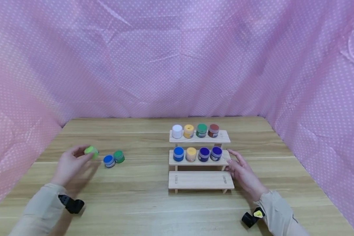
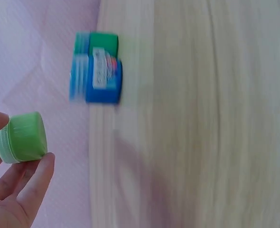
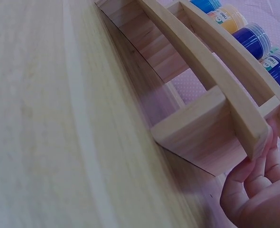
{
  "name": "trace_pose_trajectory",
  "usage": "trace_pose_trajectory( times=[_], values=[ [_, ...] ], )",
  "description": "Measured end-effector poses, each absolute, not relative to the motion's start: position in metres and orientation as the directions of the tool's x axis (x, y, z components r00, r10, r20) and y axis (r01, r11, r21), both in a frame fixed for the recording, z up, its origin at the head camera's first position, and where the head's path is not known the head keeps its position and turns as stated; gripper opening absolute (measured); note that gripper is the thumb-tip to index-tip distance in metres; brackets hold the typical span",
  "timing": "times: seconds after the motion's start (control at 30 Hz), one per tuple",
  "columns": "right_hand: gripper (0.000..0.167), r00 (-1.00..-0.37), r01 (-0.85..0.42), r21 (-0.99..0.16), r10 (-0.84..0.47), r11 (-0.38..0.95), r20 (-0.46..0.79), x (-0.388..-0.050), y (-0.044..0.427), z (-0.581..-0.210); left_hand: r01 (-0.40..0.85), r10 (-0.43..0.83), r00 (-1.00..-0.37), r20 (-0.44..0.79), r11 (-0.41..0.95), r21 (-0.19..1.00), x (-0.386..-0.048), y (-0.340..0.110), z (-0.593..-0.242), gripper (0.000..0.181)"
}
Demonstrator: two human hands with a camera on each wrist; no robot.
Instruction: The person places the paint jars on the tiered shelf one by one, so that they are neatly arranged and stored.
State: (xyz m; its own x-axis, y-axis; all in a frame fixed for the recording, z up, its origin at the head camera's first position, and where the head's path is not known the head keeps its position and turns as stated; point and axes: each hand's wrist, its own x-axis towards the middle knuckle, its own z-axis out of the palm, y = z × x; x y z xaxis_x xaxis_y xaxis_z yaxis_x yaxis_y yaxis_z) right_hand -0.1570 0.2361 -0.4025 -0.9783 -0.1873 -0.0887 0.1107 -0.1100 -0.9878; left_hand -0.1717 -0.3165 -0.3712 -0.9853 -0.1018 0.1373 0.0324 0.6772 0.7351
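Note:
My left hand (image 1: 69,164) pinches a light green paint jar (image 2: 23,137) between thumb and fingers, above the left side of the table. Just right of it, a blue paint jar (image 1: 109,161) and a dark green paint jar (image 1: 119,156) stand side by side. At the right end of a three-tier wooden rack (image 1: 200,180), my right hand (image 1: 246,175) touches the shelf ends with extended fingers (image 3: 273,156). Several jars stand on the top and middle tiers, including a white jar (image 1: 177,131) and a purple jar (image 1: 204,154). The bottom tier is bare.
A wood-grain table (image 1: 141,203) lies beneath everything. Pink dotted cloth (image 1: 177,65) hangs behind and at both sides of it. Each wrist wears a small black camera, such as the left camera (image 1: 72,204).

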Motion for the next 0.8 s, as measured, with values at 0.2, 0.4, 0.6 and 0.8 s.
trace_pose_trajectory(
  times=[0.2,0.4,0.6,0.8],
  values=[
    [0.034,-0.975,0.075,-0.990,-0.217,-0.121,-0.047,-0.159,0.240,-0.406,0.092,-0.087,-0.977,0.196,0.654,0.750,-0.167,-0.293,-0.360,0.048],
    [0.042,-0.961,0.044,-0.988,-0.275,-0.148,-0.001,-0.159,0.240,-0.411,0.146,-0.067,-0.970,0.235,0.610,0.779,-0.162,-0.264,-0.353,0.044],
    [0.035,-0.976,0.092,-0.991,-0.205,-0.097,-0.070,-0.157,0.237,-0.406,0.206,-0.012,-0.966,0.257,0.563,0.800,-0.160,-0.232,-0.345,0.038],
    [0.036,-0.976,0.112,-0.991,-0.195,-0.075,-0.095,-0.157,0.237,-0.404,0.235,0.042,-0.967,0.253,0.542,0.807,-0.156,-0.204,-0.340,0.035]
  ],
)
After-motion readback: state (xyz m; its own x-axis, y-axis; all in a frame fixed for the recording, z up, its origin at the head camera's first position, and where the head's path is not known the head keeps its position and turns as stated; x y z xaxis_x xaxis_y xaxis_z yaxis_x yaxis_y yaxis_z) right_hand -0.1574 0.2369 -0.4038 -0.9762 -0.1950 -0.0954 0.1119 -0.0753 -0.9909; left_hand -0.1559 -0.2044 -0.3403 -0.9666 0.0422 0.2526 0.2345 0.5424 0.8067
